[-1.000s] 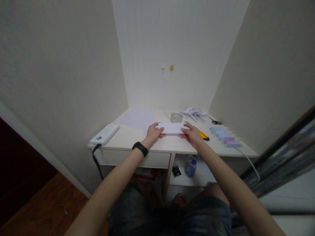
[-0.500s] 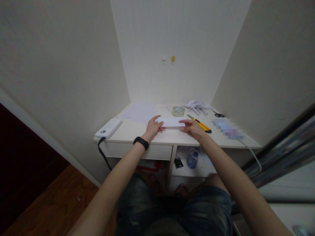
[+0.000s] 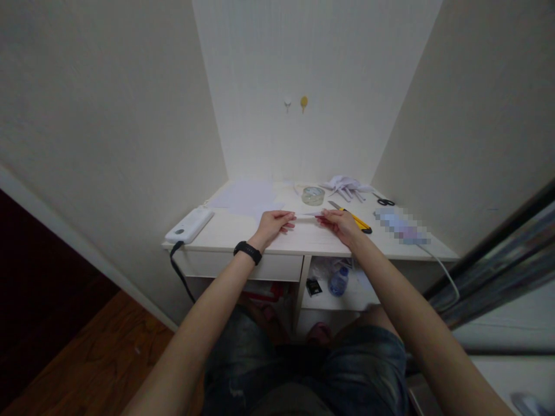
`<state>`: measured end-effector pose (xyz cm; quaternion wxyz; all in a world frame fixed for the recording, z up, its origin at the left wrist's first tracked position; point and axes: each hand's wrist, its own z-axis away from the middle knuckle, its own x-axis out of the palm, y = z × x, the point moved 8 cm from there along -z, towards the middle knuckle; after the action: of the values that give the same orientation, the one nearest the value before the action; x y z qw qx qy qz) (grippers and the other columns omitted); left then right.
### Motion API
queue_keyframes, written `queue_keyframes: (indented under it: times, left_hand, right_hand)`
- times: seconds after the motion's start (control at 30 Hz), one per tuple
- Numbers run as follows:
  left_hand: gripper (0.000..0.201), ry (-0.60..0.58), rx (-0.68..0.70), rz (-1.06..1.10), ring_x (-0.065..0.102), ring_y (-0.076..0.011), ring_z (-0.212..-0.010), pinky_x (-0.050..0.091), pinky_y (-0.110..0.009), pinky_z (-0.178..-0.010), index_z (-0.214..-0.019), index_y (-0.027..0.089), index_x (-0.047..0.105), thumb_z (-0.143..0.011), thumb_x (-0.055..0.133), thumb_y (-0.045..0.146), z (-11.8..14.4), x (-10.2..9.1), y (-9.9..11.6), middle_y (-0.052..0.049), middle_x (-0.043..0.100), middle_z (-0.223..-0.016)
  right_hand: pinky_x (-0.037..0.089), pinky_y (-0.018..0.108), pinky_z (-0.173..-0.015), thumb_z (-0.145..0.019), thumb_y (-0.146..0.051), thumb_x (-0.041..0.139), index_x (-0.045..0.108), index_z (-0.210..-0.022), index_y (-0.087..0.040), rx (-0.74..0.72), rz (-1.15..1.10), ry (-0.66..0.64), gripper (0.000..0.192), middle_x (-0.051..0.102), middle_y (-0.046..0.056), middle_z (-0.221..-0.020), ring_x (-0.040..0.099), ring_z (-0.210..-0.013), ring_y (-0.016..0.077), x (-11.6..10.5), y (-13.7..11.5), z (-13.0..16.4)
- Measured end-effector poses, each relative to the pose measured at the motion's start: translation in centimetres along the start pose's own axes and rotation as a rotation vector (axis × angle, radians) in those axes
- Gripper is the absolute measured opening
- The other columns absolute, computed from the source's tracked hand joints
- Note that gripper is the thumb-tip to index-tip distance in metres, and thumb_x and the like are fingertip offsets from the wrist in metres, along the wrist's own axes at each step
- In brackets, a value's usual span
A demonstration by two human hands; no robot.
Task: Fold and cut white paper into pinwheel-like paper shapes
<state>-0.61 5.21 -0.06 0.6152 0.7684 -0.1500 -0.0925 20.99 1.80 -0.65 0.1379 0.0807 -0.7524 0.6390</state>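
Observation:
A narrow strip of white paper [image 3: 307, 215] stretches between my two hands just above the desk, seen nearly edge-on. My left hand [image 3: 276, 224], with a black band on the wrist, pinches its left end between thumb and fingers. The right end is pinched by my right hand [image 3: 338, 224]. Close to the right hand lies a yellow and black utility knife [image 3: 359, 223], its blade pointing to the back left. Behind the paper strip sits a roll of clear tape [image 3: 313, 196].
White sheets of paper [image 3: 247, 196] lie at the back left, near a white power bank [image 3: 189, 225] with a black cable. Crumpled paper [image 3: 347, 186], black-handled scissors [image 3: 385, 201] and a blurred-out phone-like object [image 3: 401, 225] are at the right. Below, a shelf holds a plastic bottle [image 3: 339, 281].
The paper strip has tipped from showing its flat face to almost edge-on. My left fingers have closed over its left end, and the hands have stayed in about the same place.

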Motion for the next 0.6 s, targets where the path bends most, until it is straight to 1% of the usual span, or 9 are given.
queue_keyframes:
  times: [0.13, 0.3, 0.5, 0.6]
  left_hand:
    - [0.036, 0.016, -0.042, 0.005, 0.070, -0.0147, -0.065, 0.044, -0.019, -0.047, -0.094, 0.009, 0.075, -0.075, 0.080, 0.039, 0.0, 0.0, -0.2, -0.016, 0.075, -0.098]
    - [0.035, 0.034, -0.052, 0.004, 0.071, -0.0166, -0.067, 0.047, -0.020, -0.048, -0.088, 0.007, 0.073, -0.070, 0.084, 0.036, 0.1, 0.2, -0.2, -0.014, 0.075, -0.088]
    - [0.036, 0.075, -0.034, 0.006, 0.070, -0.0189, -0.070, 0.049, -0.023, -0.052, -0.078, 0.007, 0.071, -0.067, 0.085, 0.038, 0.1, 0.1, -0.1, -0.012, 0.072, -0.076]
    - [0.038, 0.064, -0.024, 0.045, 0.068, -0.0191, -0.075, 0.052, -0.025, -0.058, -0.071, 0.008, 0.070, -0.065, 0.085, 0.042, 0.2, 0.0, 0.3, -0.012, 0.071, -0.077]
  right_hand:
    - [0.059, 0.026, -0.067, -0.059, -0.026, 0.089, 0.068, -0.075, -0.019, 0.001, -0.043, 0.058, 0.027, 0.073, 0.003, -0.073, 0.069, -0.070, 0.0158, -0.5, -0.2, 0.0]
    - [0.060, 0.025, -0.066, -0.057, -0.017, 0.087, 0.065, -0.074, -0.020, -0.015, -0.084, 0.111, 0.028, 0.071, 0.001, -0.070, 0.066, -0.065, 0.0137, -0.9, -0.3, 0.1]
    - [0.060, 0.026, -0.061, -0.055, -0.013, 0.084, 0.062, -0.070, -0.020, -0.055, -0.104, 0.186, 0.027, 0.068, 0.000, -0.067, 0.063, -0.061, 0.0133, -1.3, -0.3, -0.2]
    - [0.060, 0.027, -0.064, -0.058, -0.014, 0.083, 0.061, -0.071, -0.020, -0.044, -0.097, 0.164, 0.026, 0.067, 0.000, -0.068, 0.064, -0.063, 0.0133, -1.3, -0.3, -0.2]
